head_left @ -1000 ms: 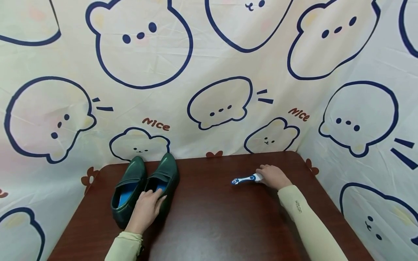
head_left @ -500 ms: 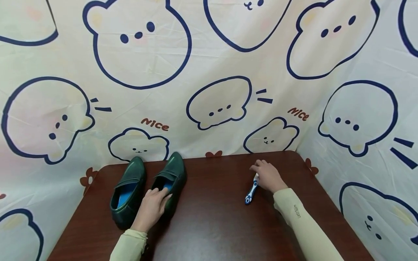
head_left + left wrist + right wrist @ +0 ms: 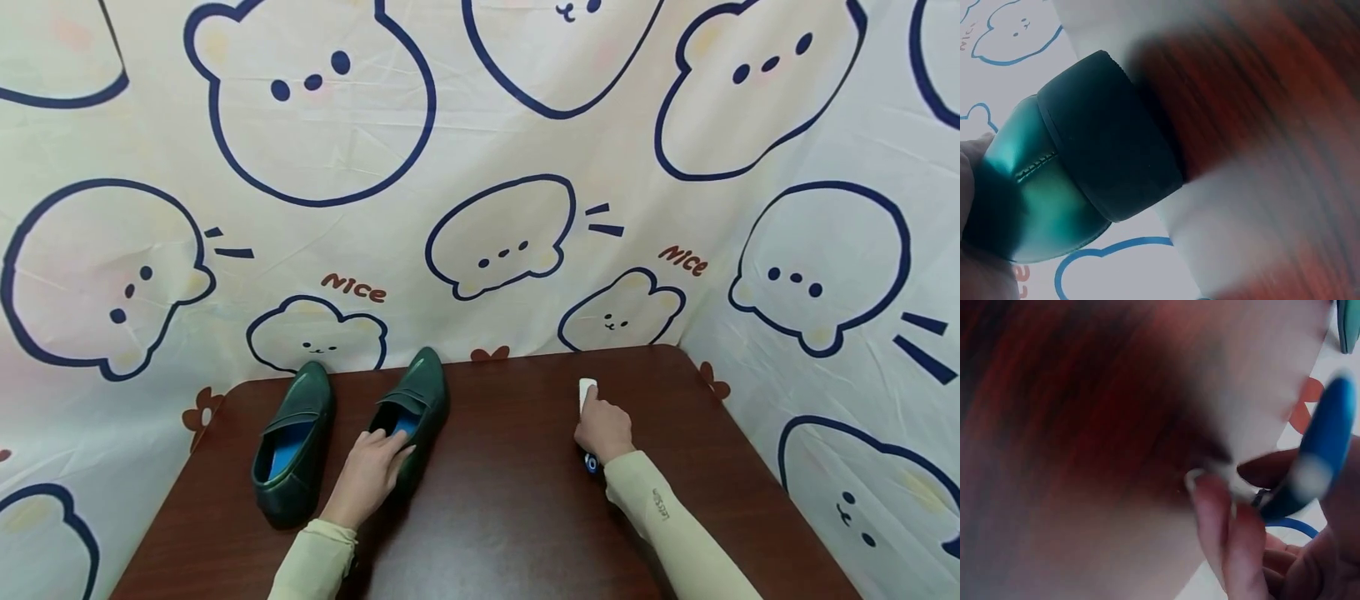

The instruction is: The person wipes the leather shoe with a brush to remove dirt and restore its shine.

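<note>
A pair of dark green loafers with blue insoles is at the left of the head view. My left hand (image 3: 365, 473) grips the right-hand loafer (image 3: 426, 385) by its heel end, fingers over the opening. In the left wrist view the loafer's heel (image 3: 1110, 137) shows close up. The other loafer (image 3: 306, 400) stands beside it, untouched. At the right, my right hand (image 3: 604, 428) holds a small brush (image 3: 587, 387) with a white head and a blue-and-white handle. The head points away and the handle end (image 3: 592, 463) shows below the hand. Bristles are hidden.
Everything is over a dark brown wooden table (image 3: 495, 517). A white cloth (image 3: 495, 125) printed with bear faces hangs behind it and along both sides. The loafers' toes are close to the table's back edge.
My left hand has moved the loafer to the right, away from its mate. The brush has swung from pointing left to pointing away, and my right hand has shifted slightly left and nearer.
</note>
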